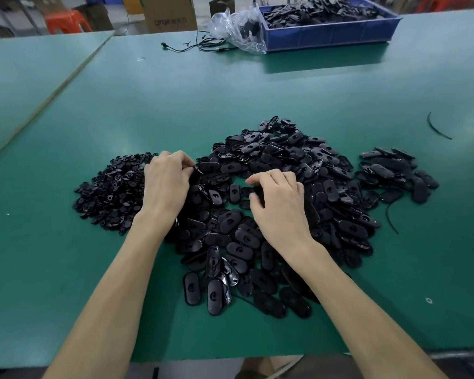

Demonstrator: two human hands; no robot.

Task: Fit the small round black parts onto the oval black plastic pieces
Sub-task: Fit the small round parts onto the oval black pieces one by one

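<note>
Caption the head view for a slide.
Left hand and right hand over a heap of oval black pieces, small round parts piled beside.

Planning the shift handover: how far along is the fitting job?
Done: perhaps the smaller side pile of ovals, though fitted parts cannot be confirmed. In hand: left hand and right hand curl their fingers at the main oval pile; what they hold is hidden. Left: most of it, as that pile and the round parts pile are large.
</note>
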